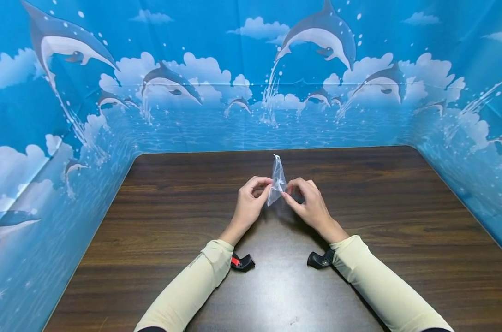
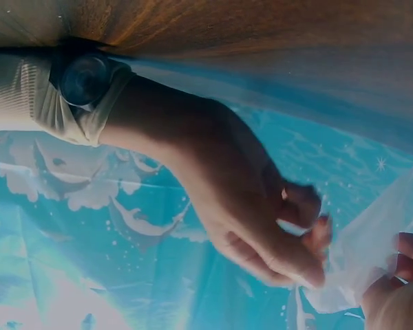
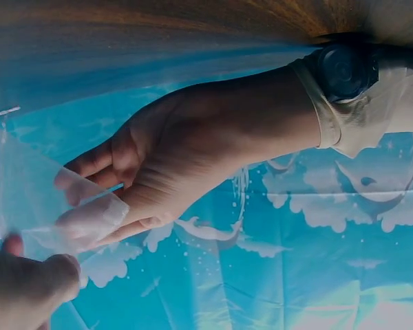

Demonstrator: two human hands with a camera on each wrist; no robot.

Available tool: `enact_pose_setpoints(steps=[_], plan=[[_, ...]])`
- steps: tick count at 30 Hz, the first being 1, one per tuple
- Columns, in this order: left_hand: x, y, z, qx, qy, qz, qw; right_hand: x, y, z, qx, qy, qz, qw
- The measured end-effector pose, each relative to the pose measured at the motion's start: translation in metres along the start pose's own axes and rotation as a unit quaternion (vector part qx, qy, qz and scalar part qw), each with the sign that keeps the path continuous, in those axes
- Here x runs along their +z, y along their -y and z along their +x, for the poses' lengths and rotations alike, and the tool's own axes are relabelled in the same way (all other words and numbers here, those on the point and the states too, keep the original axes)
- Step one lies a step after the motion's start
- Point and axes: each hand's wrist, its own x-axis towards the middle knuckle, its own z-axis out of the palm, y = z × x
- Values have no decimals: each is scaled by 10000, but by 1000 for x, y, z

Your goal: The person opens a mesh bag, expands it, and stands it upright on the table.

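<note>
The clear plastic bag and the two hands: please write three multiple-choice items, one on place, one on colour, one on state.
1. Where is the clear plastic bag?
A. Flat on the table's near edge
B. Held up between both hands above the table
C. Against the backdrop

2. What colour are the sleeves?
A. Pale yellow
B. Red
C. Black

3. How does the left hand meet the bag?
A. Lies flat beside it
B. Hangs away from it
C. Pinches its edge

Answers: B, the bag stands between the left hand and right hand; A, both forearms show pale yellow cloth; C, its fingertips close on the plastic.
</note>
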Motion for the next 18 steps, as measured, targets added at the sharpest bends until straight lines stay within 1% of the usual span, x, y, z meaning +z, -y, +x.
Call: enact_pose_setpoints(steps=[2,5,7,9,12,15,18], plan=[[1,1,0,-43,126,-126,9998,0,0,-1,134,205,-55,9997],[2,3,-2,-168,466,-313,9983,0,0,-4,339,469,-36,9983],[4,4,-4,-267,683,-403,9965,0,-1,-6,443,537,91,9975],[4,5,-5,-338,791,-413,9954,0,-1,-7,491,568,229,9969],[6,5,-6,-500,839,-417,9943,0,-2,-8,397,550,441,9967],[6,5,-5,-668,785,-451,9936,1,-2,-7,282,554,553,9965],[5,5,-4,-790,686,-505,9932,1,-2,-6,374,607,683,9951]])
